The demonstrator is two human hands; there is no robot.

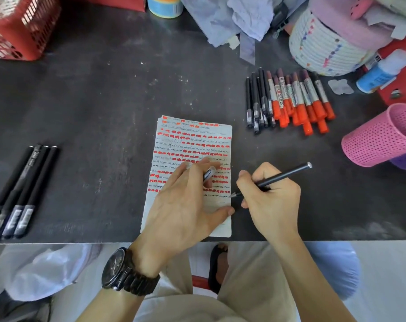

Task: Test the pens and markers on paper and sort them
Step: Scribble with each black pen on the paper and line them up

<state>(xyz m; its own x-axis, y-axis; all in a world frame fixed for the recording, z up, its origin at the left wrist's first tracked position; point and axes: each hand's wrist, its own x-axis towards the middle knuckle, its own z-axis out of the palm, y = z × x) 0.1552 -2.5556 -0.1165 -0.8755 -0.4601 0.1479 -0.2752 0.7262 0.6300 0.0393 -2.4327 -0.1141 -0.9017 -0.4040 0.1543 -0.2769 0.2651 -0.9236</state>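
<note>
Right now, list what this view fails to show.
- Head view: lower lines of the white scribbled paper sheet, covered by the left hand.
- Head view: the grey pen cap, mostly hidden between that hand's fingers.
- Head view: whether the slim black pen in the right hand leaves ink; tip too small.
- Head view: labels on the four black pens at left, blurred.

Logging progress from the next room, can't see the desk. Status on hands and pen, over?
Left hand pins paper, pen cap pinched between fingers. Right hand grips black pen, tip at paper's right edge. Nothing in the way.
</note>
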